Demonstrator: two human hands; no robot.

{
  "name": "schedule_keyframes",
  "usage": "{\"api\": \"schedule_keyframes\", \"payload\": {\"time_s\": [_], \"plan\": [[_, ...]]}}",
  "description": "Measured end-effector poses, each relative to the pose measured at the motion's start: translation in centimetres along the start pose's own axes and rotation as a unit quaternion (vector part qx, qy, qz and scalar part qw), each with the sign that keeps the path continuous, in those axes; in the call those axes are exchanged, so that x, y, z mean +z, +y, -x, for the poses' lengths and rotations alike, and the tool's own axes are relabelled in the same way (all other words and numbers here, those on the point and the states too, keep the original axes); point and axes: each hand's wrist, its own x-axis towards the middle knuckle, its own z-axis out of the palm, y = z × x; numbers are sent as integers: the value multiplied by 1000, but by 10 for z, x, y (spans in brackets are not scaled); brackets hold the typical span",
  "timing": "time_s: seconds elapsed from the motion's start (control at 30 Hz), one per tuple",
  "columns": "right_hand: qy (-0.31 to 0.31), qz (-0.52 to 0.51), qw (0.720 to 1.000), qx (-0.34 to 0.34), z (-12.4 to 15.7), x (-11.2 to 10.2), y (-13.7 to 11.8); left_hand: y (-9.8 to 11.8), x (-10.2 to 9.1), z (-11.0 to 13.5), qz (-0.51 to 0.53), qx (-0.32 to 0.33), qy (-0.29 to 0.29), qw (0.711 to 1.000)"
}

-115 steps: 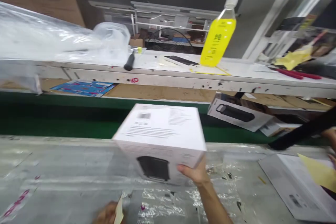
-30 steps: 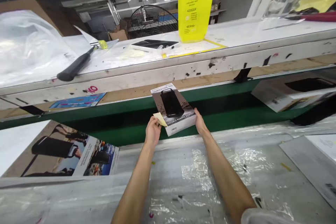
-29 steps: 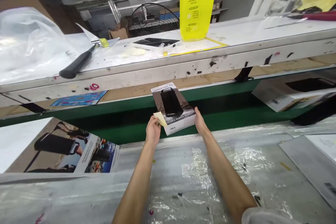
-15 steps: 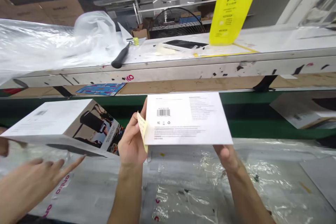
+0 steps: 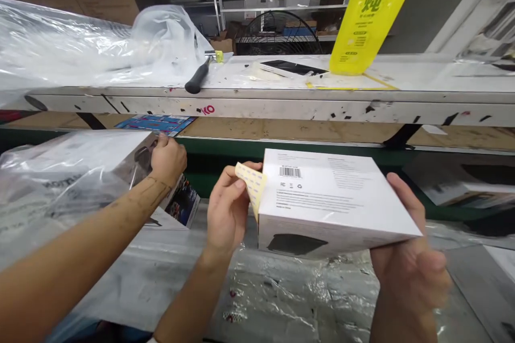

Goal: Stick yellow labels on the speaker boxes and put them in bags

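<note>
Yellow bottle (image 5: 364, 19) is standing on upper shelf (image 5: 257, 106), right side; phone (image 5: 294, 68) is lying just left of it, black-handled tool (image 5: 198, 77) farther left near plastic bag (image 5: 163, 43). Blue sheet (image 5: 155, 124) is lying below, left. Fan (image 5: 281, 37) is sitting far back, cartons (image 5: 102, 1) far left.

Packing workshop, plastic-covered worktable (image 5: 281, 300), white product boxes (image 5: 314, 185), brown cartons (image 5: 102, 2), long white shelf (image 5: 257, 104).
</note>
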Motion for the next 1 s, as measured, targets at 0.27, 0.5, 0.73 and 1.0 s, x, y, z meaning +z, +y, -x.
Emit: {"api": "schedule_keyframes", "payload": {"time_s": [0.27, 0.5, 0.73, 1.0], "plan": [[-108, 221, 958, -148, -40, 1, -57, 22, 36, -6, 2, 112, -128, 985], [-224, 225, 942, -106, -49, 53, -96, 43, 50, 8, -94, 113, -170, 974], [-178, 319, 889, -277, -50, 68, -93, 47, 51, 8, -153, 103, -231, 955], [-157, 368, 821, -406, -60, 70, -97, 54, 56, 8, -270, 179, -231, 918]]}}
